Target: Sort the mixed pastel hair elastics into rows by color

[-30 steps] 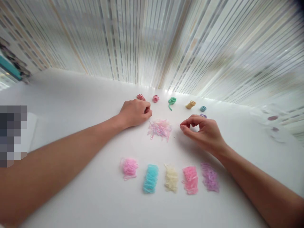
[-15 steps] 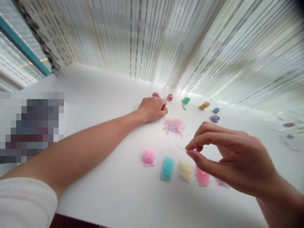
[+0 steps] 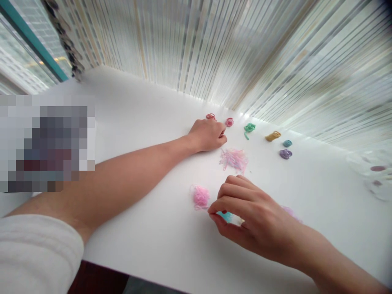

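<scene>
My right hand (image 3: 245, 212) pinches thumb and forefinger together at the lower edge of a pink bundle of thin strands (image 3: 201, 196). A thin strand appears to be in the pinch; at this size its ends are hard to make out. Beneath that hand, a turquoise bundle (image 3: 227, 216) is partly covered, and other bundles are mostly hidden. My left hand (image 3: 208, 134) rests on the table with its fingers curled closed; what they hold, if anything, is hidden. Just in front of its knuckles is a red coil (image 3: 210, 116). A loose pink-and-lilac heap of strands (image 3: 234, 160) lies between the hands.
Along the back of the white table (image 3: 147, 228) sit a pinkish-red coil (image 3: 229, 122), a green tangle (image 3: 250, 128), a yellow roll (image 3: 272, 136), a blue roll (image 3: 287, 143) and a purple coil (image 3: 286, 154). A string curtain (image 3: 190, 49) hangs behind. A blurred-out area (image 3: 58, 143) is at left.
My right hand has moved left and down from over the table's middle to the pink bundle, still pinching. My left hand stays in place on the table. The view has shifted slightly.
</scene>
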Action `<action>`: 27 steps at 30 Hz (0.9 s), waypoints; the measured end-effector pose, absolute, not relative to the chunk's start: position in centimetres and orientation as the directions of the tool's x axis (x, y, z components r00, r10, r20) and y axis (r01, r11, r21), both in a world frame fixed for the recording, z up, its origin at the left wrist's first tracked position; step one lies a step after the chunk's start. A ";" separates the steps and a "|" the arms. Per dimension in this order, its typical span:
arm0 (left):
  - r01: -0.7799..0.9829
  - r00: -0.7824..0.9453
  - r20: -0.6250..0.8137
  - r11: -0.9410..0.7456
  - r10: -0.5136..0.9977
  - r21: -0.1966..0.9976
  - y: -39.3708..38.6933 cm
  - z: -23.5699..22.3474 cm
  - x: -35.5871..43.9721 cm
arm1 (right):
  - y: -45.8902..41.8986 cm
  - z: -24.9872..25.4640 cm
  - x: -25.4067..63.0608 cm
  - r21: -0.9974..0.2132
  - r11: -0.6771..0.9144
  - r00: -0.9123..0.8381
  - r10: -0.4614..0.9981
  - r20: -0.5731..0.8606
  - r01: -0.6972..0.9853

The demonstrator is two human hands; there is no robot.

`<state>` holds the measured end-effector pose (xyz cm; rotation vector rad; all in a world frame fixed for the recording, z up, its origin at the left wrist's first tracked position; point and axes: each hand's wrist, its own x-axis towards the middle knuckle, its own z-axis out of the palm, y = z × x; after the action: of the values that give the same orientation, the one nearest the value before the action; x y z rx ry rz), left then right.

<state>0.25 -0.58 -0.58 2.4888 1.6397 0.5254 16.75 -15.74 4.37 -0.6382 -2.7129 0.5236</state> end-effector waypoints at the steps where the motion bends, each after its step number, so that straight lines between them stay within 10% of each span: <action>1: 0.868 0.354 0.220 -0.407 0.909 0.285 -0.6 -0.6 0.3 | -15.7 4.2 16.8 -0.405 0.838 -0.856 0.473 0.207 0.365; 27: 0.879 0.337 0.243 -0.397 0.910 0.264 -0.5 -0.7 0.4 | -15.3 2.6 16.8 -0.271 0.888 -0.866 0.437 0.243 0.372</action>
<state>0.43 -0.46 -0.68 2.4982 1.6753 0.5423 16.75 -15.33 2.59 -0.6049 -2.7574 0.3103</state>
